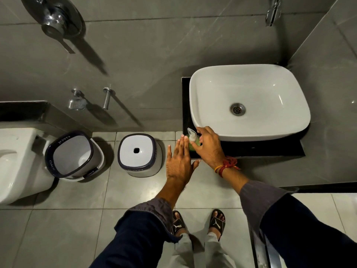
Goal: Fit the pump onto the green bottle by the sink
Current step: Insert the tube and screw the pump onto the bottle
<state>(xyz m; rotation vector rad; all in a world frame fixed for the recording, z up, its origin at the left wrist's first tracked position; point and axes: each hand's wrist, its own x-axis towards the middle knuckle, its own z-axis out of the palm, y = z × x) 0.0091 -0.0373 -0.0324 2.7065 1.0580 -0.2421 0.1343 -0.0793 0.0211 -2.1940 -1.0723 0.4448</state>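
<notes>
The green bottle [191, 147] stands on the black counter [251, 149] at the left front corner of the white sink [249, 101]. A clear pump [192, 134] sits on top of the bottle, nozzle pointing away from me. My right hand [207, 146] curls around the bottle and pump from the right, hiding most of the green body. My left hand [180, 161] is flat with fingers spread, just left of the bottle; its fingertips reach the bottle's side but hold nothing.
A white stool with a dark rim [138, 154] and a white bucket [72, 154] stand on the tiled floor to the left. A toilet [17, 163] is at the far left. Wall taps [77, 102] hang above them. My sandalled feet [199, 223] are below.
</notes>
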